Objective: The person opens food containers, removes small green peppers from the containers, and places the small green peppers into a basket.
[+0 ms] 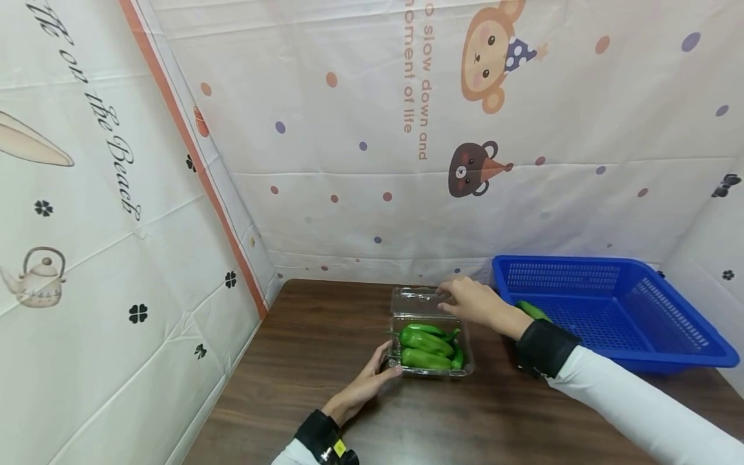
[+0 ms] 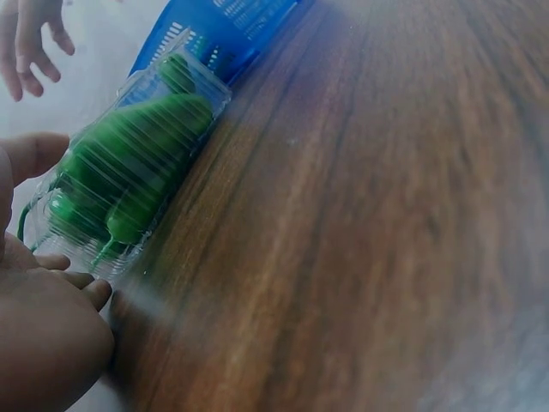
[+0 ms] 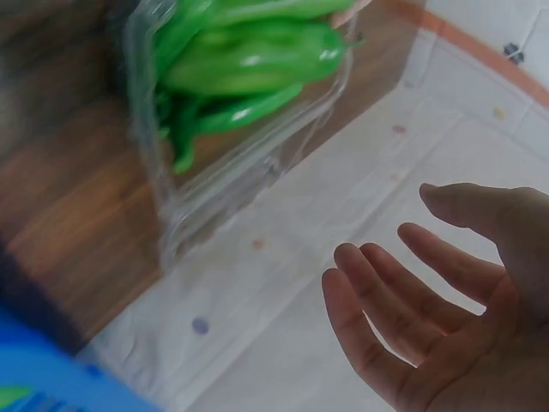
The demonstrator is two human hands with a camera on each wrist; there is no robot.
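Behind the box [image 1: 431,372] lies its lid [image 1: 414,303], nearer the relaxed, empty right hand [image 1: 473,302]; the spread left hand [image 1: 367,381] touches the box's left.

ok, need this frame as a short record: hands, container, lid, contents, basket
left hand: fingers at the container's left side
right hand: near the lid, holding nothing
clear container: on the brown table
lid: open, on the far side
contents: several green peppers
blue basket: right of container, green pepper visible inside
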